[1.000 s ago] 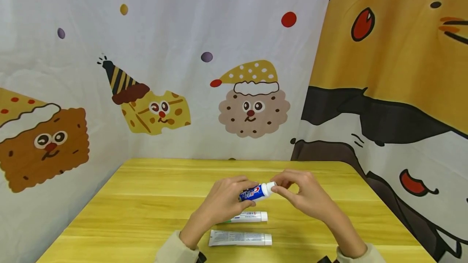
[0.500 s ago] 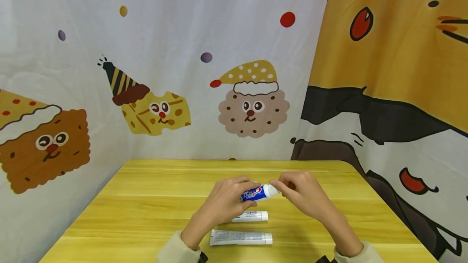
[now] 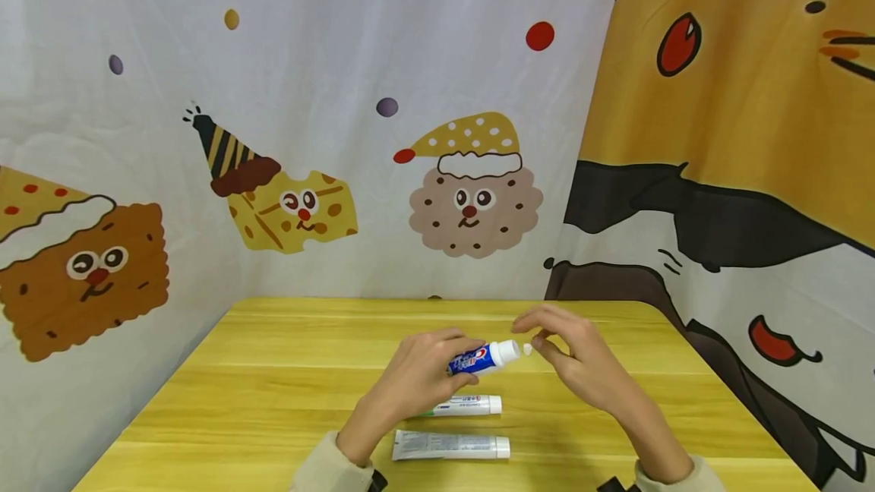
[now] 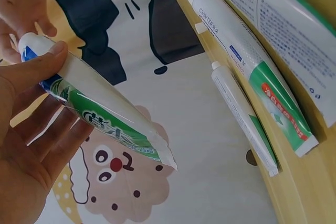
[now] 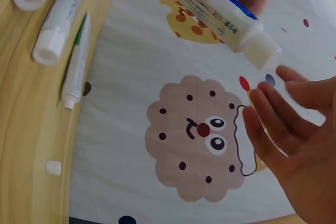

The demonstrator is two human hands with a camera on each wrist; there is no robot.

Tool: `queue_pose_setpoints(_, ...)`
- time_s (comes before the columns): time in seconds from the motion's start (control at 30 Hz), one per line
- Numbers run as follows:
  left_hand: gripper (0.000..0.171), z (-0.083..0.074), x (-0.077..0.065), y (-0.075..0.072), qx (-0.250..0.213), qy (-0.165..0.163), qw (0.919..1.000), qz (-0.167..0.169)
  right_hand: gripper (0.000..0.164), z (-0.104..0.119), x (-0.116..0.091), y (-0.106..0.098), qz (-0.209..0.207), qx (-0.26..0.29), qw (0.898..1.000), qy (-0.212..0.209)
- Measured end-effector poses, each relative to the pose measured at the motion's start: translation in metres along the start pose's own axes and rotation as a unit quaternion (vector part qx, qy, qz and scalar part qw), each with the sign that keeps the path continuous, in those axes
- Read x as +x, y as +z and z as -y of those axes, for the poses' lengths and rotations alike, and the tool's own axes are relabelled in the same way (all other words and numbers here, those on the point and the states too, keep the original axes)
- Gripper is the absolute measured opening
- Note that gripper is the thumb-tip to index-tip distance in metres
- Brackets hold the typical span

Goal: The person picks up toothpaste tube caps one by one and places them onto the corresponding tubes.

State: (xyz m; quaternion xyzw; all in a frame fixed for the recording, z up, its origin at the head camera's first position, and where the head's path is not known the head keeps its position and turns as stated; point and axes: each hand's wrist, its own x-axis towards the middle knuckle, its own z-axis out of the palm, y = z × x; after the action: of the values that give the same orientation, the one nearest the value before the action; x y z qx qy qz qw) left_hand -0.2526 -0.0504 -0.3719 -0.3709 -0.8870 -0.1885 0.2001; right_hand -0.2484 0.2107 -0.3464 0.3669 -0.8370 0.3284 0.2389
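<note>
My left hand [image 3: 432,370] grips a blue, white and green toothpaste tube [image 4: 105,103] above the table, its white cap [image 3: 506,353] pointing right. In the left wrist view the thumb lies on one side of the tube and the fingers on the other. My right hand [image 3: 581,359] is just right of the cap, apart from it. Its fingers are spread with nothing between them in the right wrist view [image 5: 299,124]. A small loose white cap [image 5: 53,168] lies on the table; in the head view it shows beside the right fingertips.
Two more toothpaste tubes, a white-and-green one [image 3: 468,405] and a silvery one [image 3: 451,446], lie on the wooden table [image 3: 273,401] nearer me. A small tube [image 5: 77,69] with a bare narrow nozzle lies beyond them, hidden in the head view. A printed curtain [image 3: 307,59] hangs behind.
My right fingers were at the tube's cap; they have drawn off to the right and spread. The loose small cap has come into sight. The left hand keeps its hold.
</note>
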Motion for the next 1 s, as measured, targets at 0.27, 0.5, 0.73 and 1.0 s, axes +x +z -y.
queue_pose_setpoints(0.27,0.046,0.0027,-0.0004,0.0007,-0.006,0.002,1.0,-0.005,0.056,-0.0007,0.0012,-0.0006,0.027,0.021,0.999,-0.042)
queue_pose_setpoints(0.5,0.046,0.0021,-0.0008,0.0006,0.0,0.003,1.0,-0.004,0.043,-0.0039,-0.0005,0.0021,0.038,-0.002,0.999,-0.018)
queue_pose_setpoints(0.73,0.045,0.0012,-0.0008,0.0013,0.007,0.01,0.9999,-0.007,0.019,-0.0055,-0.0014,0.0028,0.043,-0.012,0.999,-0.001)
queue_pose_setpoints(1.0,0.045,0.0,-0.0001,0.0022,0.012,0.01,0.9999,-0.004,0.005,-0.0056,-0.0017,0.0032,0.047,-0.024,0.998,0.023)
